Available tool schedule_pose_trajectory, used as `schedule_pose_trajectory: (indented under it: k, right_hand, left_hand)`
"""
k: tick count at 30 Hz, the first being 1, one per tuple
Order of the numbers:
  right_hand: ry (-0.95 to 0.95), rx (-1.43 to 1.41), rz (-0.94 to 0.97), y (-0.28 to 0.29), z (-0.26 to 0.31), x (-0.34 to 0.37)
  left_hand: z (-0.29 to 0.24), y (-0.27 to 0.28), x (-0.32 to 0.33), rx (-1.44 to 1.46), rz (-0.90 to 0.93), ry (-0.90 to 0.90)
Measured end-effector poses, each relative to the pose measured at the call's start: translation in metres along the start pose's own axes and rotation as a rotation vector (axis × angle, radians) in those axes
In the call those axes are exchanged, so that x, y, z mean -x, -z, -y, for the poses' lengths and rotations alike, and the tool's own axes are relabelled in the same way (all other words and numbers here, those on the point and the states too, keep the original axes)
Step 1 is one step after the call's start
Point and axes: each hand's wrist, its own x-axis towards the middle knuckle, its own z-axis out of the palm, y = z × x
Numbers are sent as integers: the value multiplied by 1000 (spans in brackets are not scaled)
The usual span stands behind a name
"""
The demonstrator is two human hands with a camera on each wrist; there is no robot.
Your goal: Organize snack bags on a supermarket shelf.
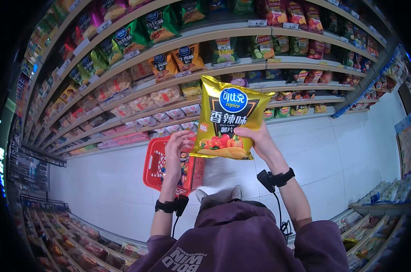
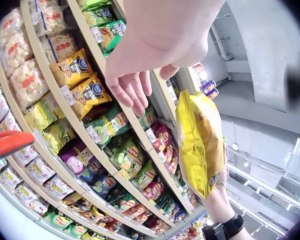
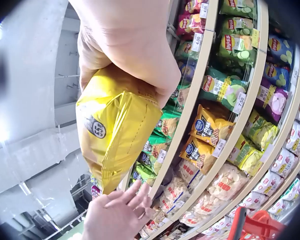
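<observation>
A yellow bag of potato chips (image 1: pixel 230 115) with a blue round logo is held up in front of the chest, its front facing the head camera. My right hand (image 1: pixel 259 138) grips its right side, the thumb lying across the front and the other fingers behind. Beside the bag's left edge is my left hand (image 1: pixel 178 147), fingers loosely bent and holding nothing. In the left wrist view a gap shows between the left hand (image 2: pixel 162 45) and the chip bag (image 2: pixel 200 142). The right wrist view shows the bag's back seam (image 3: pixel 122 132) below the right hand.
A red shopping basket (image 1: pixel 153 170) with packets inside stands on the floor below the left hand. Ahead, long curved-looking shelves (image 1: pixel 241 31) carry rows of snack bags with price tags. Lower shelves (image 1: pixel 78 231) lie behind the person on both sides.
</observation>
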Motion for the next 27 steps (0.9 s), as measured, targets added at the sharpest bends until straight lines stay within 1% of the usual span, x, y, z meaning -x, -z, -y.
schedule_pose_trajectory:
  k: [1,4,5,8,9,13,16,17,24,26,27]
  right_hand:
    - [-30,49,21,-1,1,1]
    - [-33,93,91,-8,-1,4]
    - [-85,104,134,-9,1,4]
    - [-78,104,190,-14,-6,5]
    - [-104,134,215,-13,-8,5]
    - [9,208,115,-22,-10,8]
    - [-12,251,46,-30,-6,9]
    - [26,258,50,-30,-9,9]
    - [15,307,92,-29,-12,9]
    - [13,317,106,-32,-8,11]
    - [43,323,103,-32,-6,11]
  left_hand:
    - [-8,-3,-1,48,36,13]
    - [-24,-23,4,-91,188,-106]
    - [-27,-30,5,-114,215,-99]
    - [-38,-39,8,-300,360,-4]
    - [-34,-41,9,-253,329,-7]
    - [-24,-46,8,-114,219,15]
    - [-22,-48,7,-83,186,45]
    - [-20,-46,7,-105,192,40]
    - [-23,-45,12,-104,203,5]
    - [-23,-43,12,-130,202,-31]
    - [-23,-42,12,-143,202,-49]
